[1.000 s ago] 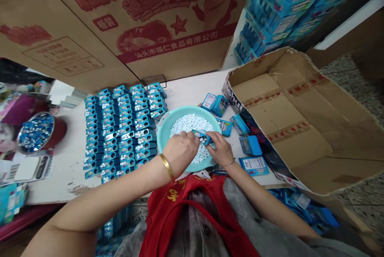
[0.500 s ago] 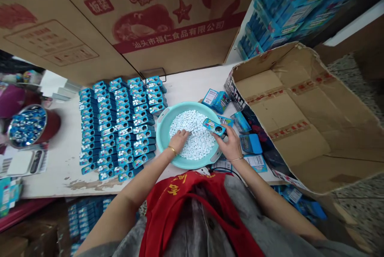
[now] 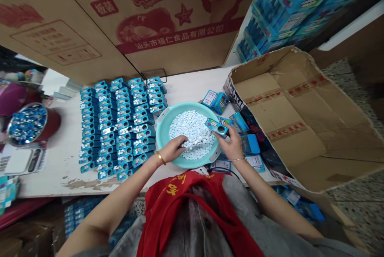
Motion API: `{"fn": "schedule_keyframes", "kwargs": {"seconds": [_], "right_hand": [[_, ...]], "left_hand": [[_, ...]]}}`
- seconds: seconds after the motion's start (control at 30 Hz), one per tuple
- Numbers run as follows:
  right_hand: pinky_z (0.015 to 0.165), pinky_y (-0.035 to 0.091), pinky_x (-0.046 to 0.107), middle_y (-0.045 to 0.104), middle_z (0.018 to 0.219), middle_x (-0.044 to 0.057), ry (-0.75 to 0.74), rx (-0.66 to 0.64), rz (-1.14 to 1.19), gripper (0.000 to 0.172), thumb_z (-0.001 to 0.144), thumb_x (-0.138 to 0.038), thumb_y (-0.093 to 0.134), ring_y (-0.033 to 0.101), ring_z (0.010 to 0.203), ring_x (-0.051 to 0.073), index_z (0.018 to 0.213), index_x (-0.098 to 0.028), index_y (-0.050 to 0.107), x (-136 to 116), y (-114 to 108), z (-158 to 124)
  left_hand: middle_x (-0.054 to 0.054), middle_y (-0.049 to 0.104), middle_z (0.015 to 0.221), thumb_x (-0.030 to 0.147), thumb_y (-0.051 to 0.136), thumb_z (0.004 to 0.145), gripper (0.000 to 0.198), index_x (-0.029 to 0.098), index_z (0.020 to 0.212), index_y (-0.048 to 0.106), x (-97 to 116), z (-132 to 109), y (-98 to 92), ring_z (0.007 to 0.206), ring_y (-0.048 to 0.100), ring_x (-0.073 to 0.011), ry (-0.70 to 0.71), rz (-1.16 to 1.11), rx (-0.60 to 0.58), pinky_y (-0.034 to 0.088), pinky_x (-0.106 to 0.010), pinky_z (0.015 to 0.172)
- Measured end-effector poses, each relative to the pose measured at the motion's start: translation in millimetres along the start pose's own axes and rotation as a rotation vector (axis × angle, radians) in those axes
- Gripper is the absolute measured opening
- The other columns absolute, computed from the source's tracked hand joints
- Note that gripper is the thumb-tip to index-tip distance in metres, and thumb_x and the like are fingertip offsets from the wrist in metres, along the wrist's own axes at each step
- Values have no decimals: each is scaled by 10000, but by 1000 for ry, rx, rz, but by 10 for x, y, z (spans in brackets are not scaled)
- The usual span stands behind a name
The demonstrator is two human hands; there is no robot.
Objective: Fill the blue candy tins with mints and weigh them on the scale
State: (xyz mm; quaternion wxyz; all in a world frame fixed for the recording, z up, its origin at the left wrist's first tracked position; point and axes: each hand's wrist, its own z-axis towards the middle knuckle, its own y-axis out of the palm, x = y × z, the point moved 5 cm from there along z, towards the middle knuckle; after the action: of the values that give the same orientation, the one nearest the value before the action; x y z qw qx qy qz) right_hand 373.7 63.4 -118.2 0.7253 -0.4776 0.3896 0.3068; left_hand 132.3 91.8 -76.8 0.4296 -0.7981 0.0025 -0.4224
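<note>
Now, unlike a second ago, our left hand is away from the slim blue cardboard box with a round hole and sits at eight o'clock in the round turquoise plastic basin, half curled at the small white pellets; we cannot tell whether it grips anything. Our right hand alone pinches the box over the basin's three o'clock side, so one hand steadies it while the other works among the pellets.
</note>
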Motion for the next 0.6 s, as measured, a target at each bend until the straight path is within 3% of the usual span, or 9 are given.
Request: {"fn": "schedule_keyframes", "kwargs": {"seconds": [0.13, 0.23, 0.43, 0.6], "right_hand": [[911, 505, 443, 631, 1130, 122, -103, -88, -101, 353, 842, -313, 575, 591, 1079, 278, 1179, -208, 557, -101, 59, -53], [905, 508, 435, 629, 1130, 122, -163, -134, -159, 360, 822, -220, 543, 590, 1074, 282, 1181, -194, 561, -183, 143, -90], [881, 523, 413, 638, 1107, 117, -240, -176, -185, 388, 786, -164, 532, 600, 1045, 278, 1173, -179, 565, -303, 288, -166], [903, 519, 420, 633, 1117, 107, -243, -212, -142, 396, 795, -167, 528, 595, 1065, 268, 1189, -203, 542, -319, 362, -229]], "left_hand": [[-76, 591, 1000, 146, 479, 842, 224, 158, 1064, 505, 358, -64, -425, 879, 557, -167, 35, 111, 18, 470, -308, 804], [-77, 596, 1011, 88, 463, 824, 234, 160, 1039, 519, 621, -23, -581, 932, 569, -183, 21, 297, -45, 471, -319, 839], [-109, 596, 1000, 24, 385, 867, 246, 118, 1028, 546, 1108, 44, -608, 927, 599, -212, -146, 736, -242, 501, -324, 765], [-154, 588, 976, 72, 312, 930, 271, 95, 997, 574, 1464, 50, -522, 940, 595, -258, -157, 880, -262, 520, -357, 705]]}}
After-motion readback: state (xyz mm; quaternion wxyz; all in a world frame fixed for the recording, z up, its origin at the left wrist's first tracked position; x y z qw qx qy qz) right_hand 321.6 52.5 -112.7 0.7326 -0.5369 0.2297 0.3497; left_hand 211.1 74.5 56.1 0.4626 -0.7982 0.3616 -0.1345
